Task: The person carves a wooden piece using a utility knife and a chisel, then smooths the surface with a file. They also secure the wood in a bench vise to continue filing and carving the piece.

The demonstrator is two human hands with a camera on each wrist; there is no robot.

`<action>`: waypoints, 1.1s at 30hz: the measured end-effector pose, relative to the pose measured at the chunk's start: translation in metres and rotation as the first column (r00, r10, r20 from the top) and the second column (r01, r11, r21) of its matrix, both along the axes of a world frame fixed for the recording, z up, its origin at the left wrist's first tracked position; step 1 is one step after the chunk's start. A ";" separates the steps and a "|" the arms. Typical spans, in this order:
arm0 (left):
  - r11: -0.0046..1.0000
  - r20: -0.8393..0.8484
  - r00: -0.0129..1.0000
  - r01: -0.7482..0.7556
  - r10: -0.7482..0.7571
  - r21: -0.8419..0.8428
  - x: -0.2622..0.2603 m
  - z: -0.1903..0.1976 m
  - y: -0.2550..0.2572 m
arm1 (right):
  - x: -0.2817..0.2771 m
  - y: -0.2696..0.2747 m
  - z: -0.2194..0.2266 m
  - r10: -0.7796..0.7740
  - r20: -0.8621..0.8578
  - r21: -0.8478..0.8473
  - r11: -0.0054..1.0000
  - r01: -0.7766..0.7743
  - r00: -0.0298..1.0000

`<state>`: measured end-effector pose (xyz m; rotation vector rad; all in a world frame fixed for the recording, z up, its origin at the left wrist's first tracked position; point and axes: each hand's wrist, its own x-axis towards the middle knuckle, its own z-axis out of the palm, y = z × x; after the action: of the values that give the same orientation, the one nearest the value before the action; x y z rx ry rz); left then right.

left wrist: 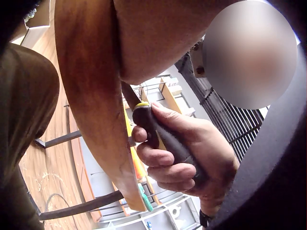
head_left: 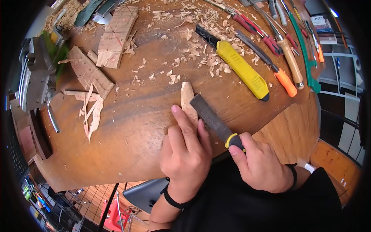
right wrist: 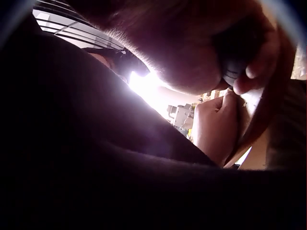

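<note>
Left hand pinching a small wooden piece, right hand gripping a file, close to the near edge of the table.

The left hand [head_left: 186, 156] is nearly closed, thumb and fingers pinching the tapered wooden piece [head_left: 187, 96], whose pale tip points toward the table's [head_left: 133, 150] far edge. The right hand [head_left: 263, 165] is curled firmly round the black-and-yellow handle of the file [head_left: 211, 119] — its dark blade slants up beside the piece, though whether they touch cannot be told. Beyond, a yellow utility knife [head_left: 242, 71] lies toward the right edge, with an orange-handled file [head_left: 286, 83] farther right. Shavings [head_left: 210, 62] scatter toward the far edge — two marked wooden blocks [head_left: 116, 36] lie near the far left corner.
</note>
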<state>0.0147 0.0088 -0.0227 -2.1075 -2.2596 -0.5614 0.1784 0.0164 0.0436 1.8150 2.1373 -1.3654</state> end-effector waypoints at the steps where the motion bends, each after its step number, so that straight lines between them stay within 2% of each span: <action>1: 1.000 -0.002 1.000 0.007 -0.007 -0.008 -0.001 0.000 0.000 | -0.003 0.003 0.001 0.009 0.014 0.005 1.000 -0.009 1.000; 6: 1.000 -0.007 1.000 0.010 -0.010 -0.025 -0.001 0.001 0.001 | -0.011 0.009 0.007 -0.008 0.049 0.014 1.000 0.007 0.999; 13: 0.998 -0.001 1.000 0.023 -0.023 -0.053 -0.002 0.003 0.001 | -0.005 0.016 0.032 0.058 0.134 -0.032 0.998 -0.054 0.989; 17: 0.998 0.038 0.998 0.058 -0.057 -0.022 -0.003 0.000 0.000 | -0.019 0.023 0.024 0.063 0.182 -0.019 0.998 -0.060 0.981; 20: 0.999 0.028 0.999 0.032 -0.031 -0.015 -0.001 0.002 0.001 | -0.016 0.018 0.029 0.017 0.159 -0.007 1.000 -0.016 0.987; 24: 0.999 0.040 0.999 0.027 -0.027 -0.017 -0.001 0.000 -0.001 | -0.010 0.019 0.039 0.047 0.185 -0.056 0.998 -0.038 0.982; 30: 0.999 0.082 0.996 0.039 -0.038 -0.019 -0.003 0.002 0.000 | -0.012 0.021 0.034 0.035 0.132 0.003 0.999 -0.036 0.991; 33: 0.999 0.080 0.997 0.023 -0.021 -0.028 -0.001 0.002 0.000 | -0.003 0.018 0.041 0.007 0.107 -0.097 0.995 0.003 0.994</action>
<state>0.0140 0.0085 -0.0204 -2.1643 -2.3019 -0.6290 0.1751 0.0349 0.0850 1.8057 1.9843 -1.3147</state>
